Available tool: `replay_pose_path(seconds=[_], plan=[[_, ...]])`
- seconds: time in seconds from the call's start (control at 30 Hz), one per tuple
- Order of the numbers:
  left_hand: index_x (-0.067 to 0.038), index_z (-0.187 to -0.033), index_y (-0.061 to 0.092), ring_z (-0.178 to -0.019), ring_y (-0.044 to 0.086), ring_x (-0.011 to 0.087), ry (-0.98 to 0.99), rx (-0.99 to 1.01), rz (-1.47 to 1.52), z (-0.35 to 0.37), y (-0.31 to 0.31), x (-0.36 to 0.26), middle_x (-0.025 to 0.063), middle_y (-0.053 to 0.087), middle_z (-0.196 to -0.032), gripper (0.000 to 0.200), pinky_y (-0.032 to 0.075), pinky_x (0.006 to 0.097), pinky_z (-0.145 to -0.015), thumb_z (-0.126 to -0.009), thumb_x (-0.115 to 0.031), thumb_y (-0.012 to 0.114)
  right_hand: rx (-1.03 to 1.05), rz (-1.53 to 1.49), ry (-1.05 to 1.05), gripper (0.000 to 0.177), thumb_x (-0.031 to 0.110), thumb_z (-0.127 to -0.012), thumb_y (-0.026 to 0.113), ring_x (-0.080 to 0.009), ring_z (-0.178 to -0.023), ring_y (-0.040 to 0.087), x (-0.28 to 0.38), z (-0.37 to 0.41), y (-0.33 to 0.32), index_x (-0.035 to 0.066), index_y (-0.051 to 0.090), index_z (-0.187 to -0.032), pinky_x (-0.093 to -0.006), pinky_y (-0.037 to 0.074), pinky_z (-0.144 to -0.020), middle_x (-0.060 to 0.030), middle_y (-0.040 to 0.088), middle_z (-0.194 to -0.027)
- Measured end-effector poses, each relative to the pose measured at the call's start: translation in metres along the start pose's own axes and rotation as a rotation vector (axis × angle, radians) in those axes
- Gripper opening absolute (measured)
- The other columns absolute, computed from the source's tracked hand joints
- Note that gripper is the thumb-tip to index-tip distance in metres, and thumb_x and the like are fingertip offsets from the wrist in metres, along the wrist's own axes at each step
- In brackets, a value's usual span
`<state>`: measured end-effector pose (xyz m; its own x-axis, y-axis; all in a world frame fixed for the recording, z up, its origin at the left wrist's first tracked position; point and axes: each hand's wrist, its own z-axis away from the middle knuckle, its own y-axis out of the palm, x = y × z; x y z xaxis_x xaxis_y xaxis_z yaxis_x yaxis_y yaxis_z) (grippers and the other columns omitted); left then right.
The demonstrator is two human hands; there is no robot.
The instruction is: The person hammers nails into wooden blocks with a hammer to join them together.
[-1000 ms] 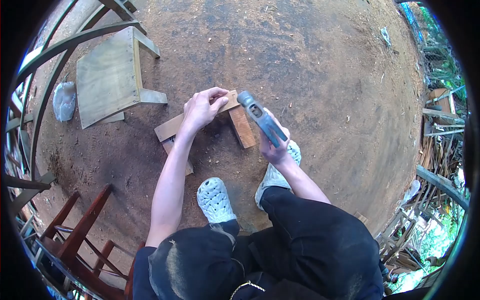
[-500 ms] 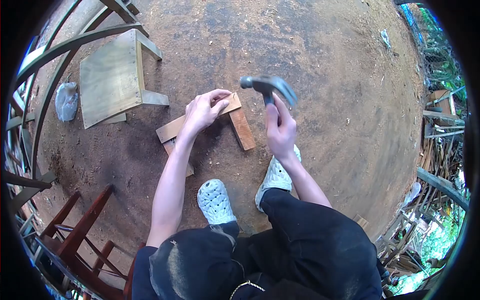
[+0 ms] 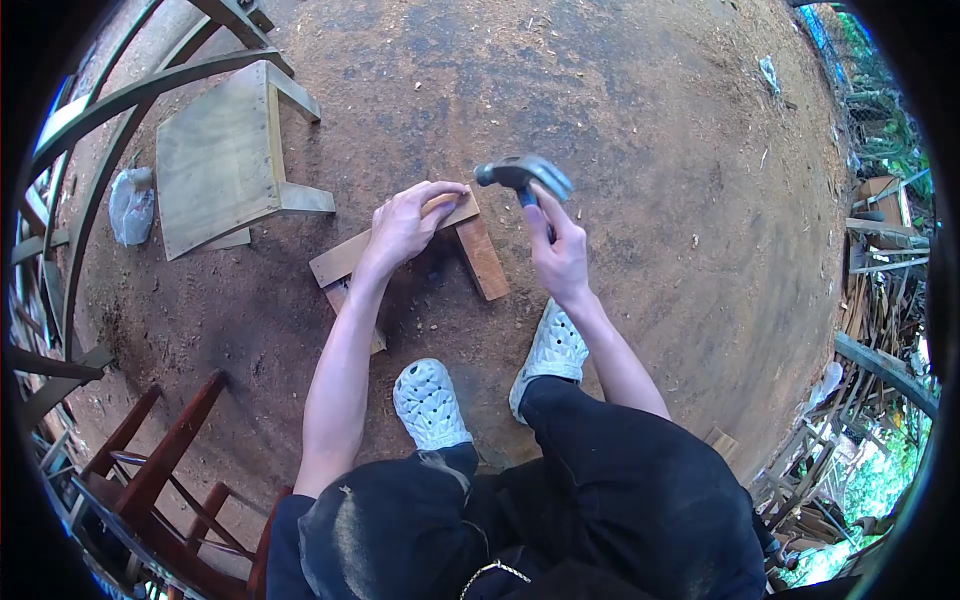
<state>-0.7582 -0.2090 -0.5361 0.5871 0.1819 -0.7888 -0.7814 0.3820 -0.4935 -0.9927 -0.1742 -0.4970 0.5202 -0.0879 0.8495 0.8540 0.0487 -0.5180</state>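
Note:
A wooden piece made of a flat top board point(image 3: 338, 262) on two legs stands on the ground ahead of my feet. My left hand point(image 3: 408, 222) rests on the top board, its thumb and fingertips pinched together near the right end. Whatever sits between those fingertips is too small to make out. My right hand point(image 3: 560, 245) is wrapped round the handle of a claw hammer point(image 3: 520, 173). The hammer's head is raised just right of my left fingertips and does not touch the board. One reddish leg point(image 3: 483, 260) shows under the board's right end.
A small wooden table or stool point(image 3: 220, 160) lies at the upper left, beside a clear plastic bag point(image 3: 132, 206). Dark red chair frames point(image 3: 170, 450) stand at the lower left. Curved wood strips line the left edge. Scrap wood point(image 3: 870, 310) is piled at the right.
My right hand and the hammer have shifted slightly left, and the hammer looks less blurred. My left fingertips have moved a little toward the board's right end.

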Motion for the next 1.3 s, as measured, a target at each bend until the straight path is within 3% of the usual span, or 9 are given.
replay_pose_path(seconds=[0.13, 0.4, 0.57, 0.7, 0.73, 0.9, 1.1, 1.27, 1.3], plan=[[-0.023, -0.125, 0.076, -0.105, 0.073, 0.0268, 0.015, -0.009, -0.095, -0.001, 0.000, 0.006, 0.0032, 0.075, -0.107, 0.026, 0.053, 0.0403, -0.090, -0.102, -0.030, 0.067, -0.020, 0.056, -0.302, 0.033, 0.019, -0.106, 0.065, -0.0311, -0.058, 0.067, -0.011, 0.014, 0.007, 0.000, 0.067, -0.133, -0.0411, 0.052, -0.057, -0.0210, 0.070, -0.081], [-0.023, -0.127, 0.077, -0.098, 0.072, 0.0263, 0.019, -0.031, -0.127, 0.001, 0.002, 0.006, 0.0033, 0.071, -0.098, 0.028, 0.053, 0.0393, -0.086, -0.102, -0.031, 0.067, -0.050, 0.098, -0.356, 0.021, 0.008, -0.099, 0.069, -0.0353, -0.065, 0.069, -0.016, 0.024, 0.017, -0.001, 0.069, -0.118, -0.0439, 0.053, -0.055, -0.0174, 0.067, -0.081], [-0.034, -0.129, 0.076, -0.092, 0.071, 0.0263, 0.074, -0.049, -0.079, 0.000, 0.005, 0.010, 0.0028, 0.068, -0.093, 0.028, 0.052, 0.0412, -0.081, -0.104, -0.034, 0.063, 0.018, 0.248, -0.383, 0.026, 0.011, -0.102, 0.069, -0.0295, -0.060, 0.069, -0.034, 0.022, 0.014, -0.002, 0.070, -0.124, -0.0388, 0.052, -0.055, -0.0177, 0.071, -0.082], [-0.034, -0.129, 0.076, -0.092, 0.071, 0.0249, 0.067, -0.038, -0.095, -0.001, 0.004, 0.010, 0.0028, 0.069, -0.093, 0.028, 0.052, 0.0406, -0.082, -0.105, -0.034, 0.063, -0.109, 0.069, -0.393, 0.023, 0.009, -0.100, 0.070, -0.0304, -0.062, 0.071, -0.011, 0.031, 0.010, -0.001, 0.071, -0.121, -0.0395, 0.052, -0.055, -0.0192, 0.071, -0.084], [-0.034, -0.131, 0.075, -0.093, 0.071, 0.0253, 0.057, -0.028, -0.085, 0.000, 0.003, 0.008, 0.0032, 0.069, -0.093, 0.029, 0.052, 0.0406, -0.083, -0.104, -0.034, 0.063, -0.121, 0.042, -0.503, 0.044, 0.006, -0.097, 0.069, -0.0338, -0.063, 0.069, -0.021, 0.030, 0.013, 0.002, 0.063, -0.141, -0.0452, 0.053, -0.056, -0.0158, 0.065, -0.082], [-0.034, -0.135, 0.072, -0.097, 0.071, 0.0276, 0.028, -0.039, -0.019, 0.001, 0.000, 0.001, 0.0046, 0.070, -0.096, 0.033, 0.052, 0.0411, -0.086, -0.103, -0.033, 0.064, -0.002, 0.219, -0.419, 0.041, 0.007, -0.098, 0.070, -0.0318, -0.063, 0.070, -0.035, 0.024, 0.019, 0.001, 0.065, -0.137, -0.0426, 0.052, -0.055, -0.0191, 0.070, -0.087], [-0.027, -0.138, 0.071, -0.097, 0.072, 0.0226, 0.033, -0.012, -0.089, -0.002, 0.002, 0.009, 0.0040, 0.073, -0.103, 0.037, 0.053, 0.0384, -0.088, -0.102, -0.029, 0.067, -0.229, 0.021, -0.359, 0.025, 0.010, -0.103, 0.067, -0.0220, -0.052, 0.063, -0.028, 0.029, 0.015, -0.006, 0.068, -0.123, -0.0351, 0.047, -0.051, -0.0165, 0.068, -0.075], [-0.023, -0.135, 0.073, -0.098, 0.072, 0.0202, -0.013, -0.011, -0.075, -0.003, 0.002, 0.009, 0.0034, 0.076, -0.107, 0.034, 0.053, 0.0359, -0.090, -0.102, -0.030, 0.067, -0.258, 0.052, -0.556, 0.025, 0.013, -0.106, 0.065, -0.0134, -0.052, 0.059, -0.031, 0.020, 0.016, -0.005, 0.068, -0.123, -0.0316, 0.043, -0.050, -0.0090, 0.063, -0.068], [-0.023, -0.135, 0.073, -0.098, 0.072, 0.0202, -0.012, -0.011, -0.076, -0.004, 0.002, 0.009, 0.0034, 0.076, -0.107, 0.034, 0.053, 0.0359, -0.090, -0.102, -0.030, 0.067, -0.199, -0.022, -0.357, 0.027, 0.016, -0.103, 0.069, -0.0113, -0.054, 0.056, -0.030, 0.023, 0.018, -0.004, 0.069, -0.122, -0.0313, 0.043, -0.051, -0.0072, 0.061, -0.067]])
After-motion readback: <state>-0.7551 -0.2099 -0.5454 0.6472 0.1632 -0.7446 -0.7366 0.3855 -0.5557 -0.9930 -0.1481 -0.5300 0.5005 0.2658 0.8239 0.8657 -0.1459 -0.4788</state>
